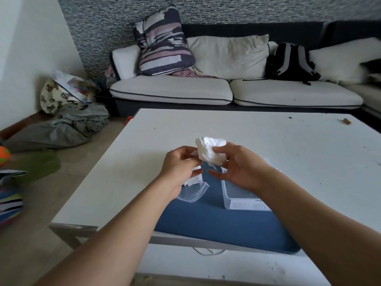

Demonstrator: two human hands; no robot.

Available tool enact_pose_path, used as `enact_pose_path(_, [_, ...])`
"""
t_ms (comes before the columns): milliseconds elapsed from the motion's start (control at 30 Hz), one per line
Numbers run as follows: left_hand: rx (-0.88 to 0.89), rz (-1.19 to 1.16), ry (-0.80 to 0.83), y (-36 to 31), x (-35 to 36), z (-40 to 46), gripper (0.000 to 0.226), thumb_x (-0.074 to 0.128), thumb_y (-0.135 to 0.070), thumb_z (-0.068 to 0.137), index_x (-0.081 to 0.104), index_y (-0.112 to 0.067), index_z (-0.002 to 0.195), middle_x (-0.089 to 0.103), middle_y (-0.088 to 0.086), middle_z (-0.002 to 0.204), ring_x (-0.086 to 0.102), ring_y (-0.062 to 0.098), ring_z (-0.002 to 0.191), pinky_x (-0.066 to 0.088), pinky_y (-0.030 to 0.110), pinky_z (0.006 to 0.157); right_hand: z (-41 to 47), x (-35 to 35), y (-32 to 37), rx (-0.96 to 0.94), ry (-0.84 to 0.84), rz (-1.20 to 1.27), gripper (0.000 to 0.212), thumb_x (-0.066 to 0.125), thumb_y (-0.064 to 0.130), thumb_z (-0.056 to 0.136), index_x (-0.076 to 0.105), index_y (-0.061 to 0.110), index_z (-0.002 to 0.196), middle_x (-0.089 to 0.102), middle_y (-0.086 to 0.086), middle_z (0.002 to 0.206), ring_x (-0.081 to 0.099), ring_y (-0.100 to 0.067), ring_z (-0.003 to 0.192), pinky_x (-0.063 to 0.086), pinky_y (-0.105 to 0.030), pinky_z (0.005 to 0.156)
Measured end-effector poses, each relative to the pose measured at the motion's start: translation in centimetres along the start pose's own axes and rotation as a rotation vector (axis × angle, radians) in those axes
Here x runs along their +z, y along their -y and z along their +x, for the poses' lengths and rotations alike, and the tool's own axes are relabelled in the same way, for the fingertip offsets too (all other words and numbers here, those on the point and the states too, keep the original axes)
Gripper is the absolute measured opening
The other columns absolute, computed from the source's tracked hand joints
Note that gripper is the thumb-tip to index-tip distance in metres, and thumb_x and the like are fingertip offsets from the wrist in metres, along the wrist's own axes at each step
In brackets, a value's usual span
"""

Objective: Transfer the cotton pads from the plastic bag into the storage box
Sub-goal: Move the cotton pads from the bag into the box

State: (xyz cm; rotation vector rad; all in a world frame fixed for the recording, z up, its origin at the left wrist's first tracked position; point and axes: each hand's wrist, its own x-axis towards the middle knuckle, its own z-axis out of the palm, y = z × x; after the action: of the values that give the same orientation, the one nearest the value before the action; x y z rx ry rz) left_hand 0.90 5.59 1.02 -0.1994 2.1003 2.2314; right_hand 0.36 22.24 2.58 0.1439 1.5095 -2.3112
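Note:
A bunch of white cotton pads (210, 150) is held up over the table, pinched between thumb and fingers of my right hand (239, 168). My left hand (178, 168) grips the clear plastic bag (192, 190), which hangs below it with a few white pads still inside; its fingertips touch the left edge of the bunch. The clear storage box (237, 200) stands open on a blue mat (216, 221), just below and behind my right wrist, partly hidden by that arm.
The white table (123, 162) runs to a sofa (175, 91) with cushions and a black backpack (290, 61). A small brown object (347, 121) lies at the table's far right. Clothes and bags lie on the floor at left.

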Motion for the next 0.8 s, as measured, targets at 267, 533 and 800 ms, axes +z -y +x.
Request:
enact_pose_path(267, [-0.034, -0.173, -0.045, -0.2, 0.5, -0.2, 0.041, 0.071, 0.011, 0.083, 0.062, -0.008, 0.119, 0.070, 0.014, 0.117, 0.072, 0.026, 0.102, 0.060, 0.023, 0.072, 0.0, 0.1, -0.2, -0.013, 0.026, 0.085, 0.022, 0.061, -0.001, 0.089, 0.064, 0.007, 0.109, 0.069, -0.011, 0.098, 0.070, -0.025, 0.084, 0.059, -0.042, 0.087])
enact_pose_path(533, [-0.287, -0.565, -0.036, -1.8, 1.0, -1.1, 0.024, 0.058, -0.017, 0.101, 0.066, 0.003, 0.108, 0.071, 0.016, 0.099, 0.071, 0.024, 0.082, 0.063, 0.031, 0.070, 0.7, -0.1, -0.4, -0.123, -0.053, -0.019, 0.035, 0.064, -0.005, 0.084, 0.064, -0.002, 0.118, 0.067, -0.016, 0.108, 0.065, -0.026, 0.094, 0.056, -0.029, 0.077])
enact_pose_path(800, [-0.198, -0.469, 0.122, -1.9, 1.8, -1.9, 0.038, 0.066, 0.004, 0.088, 0.061, -0.014, 0.122, 0.069, 0.012, 0.115, 0.069, 0.031, 0.097, 0.059, 0.048, 0.088, 0.4, 0.6, -0.5, -0.159, -0.028, -0.073, 0.035, 0.056, -0.008, 0.080, 0.065, -0.006, 0.113, 0.066, -0.020, 0.101, 0.065, -0.029, 0.088, 0.054, -0.029, 0.065])
